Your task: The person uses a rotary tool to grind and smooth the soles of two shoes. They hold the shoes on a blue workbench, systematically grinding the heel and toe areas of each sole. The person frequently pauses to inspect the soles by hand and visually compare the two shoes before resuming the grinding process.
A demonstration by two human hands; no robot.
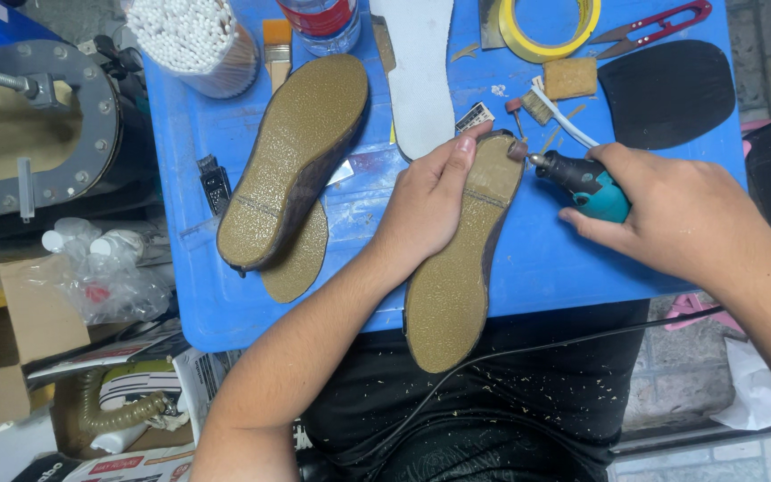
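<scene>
Head view, looking down on a blue table (573, 268) that fills most of the frame and carries a shoe-repair spread within arm's reach. At its near edge a shoe (461, 268) lies sole up, heel overhanging toward the person's lap, so the tan textured sole faces the tool. The left hand (426, 201) presses down across the shoe's upper half, fingers wrapped over its left edge and thumb stretched toward the toe, pinning it steady. The right hand (671, 210) is closed around a teal rotary tool (582, 178), held low and nearly level so its small grinding tip meets the toe edge of the sole. A black cord (528, 353) trails from the right across the dark, dust-flecked lap. To the left, a second shoe (296, 156) rests sole up over a loose tan sole piece (301, 263), set aside but close. Farther off lie a white insole (421, 71), a black rubber sole sheet (667, 89), a roll of yellow tape (546, 31), red snips (662, 22), a small brush (537, 105) and a tub of white-tipped sticks (194, 40).
</scene>
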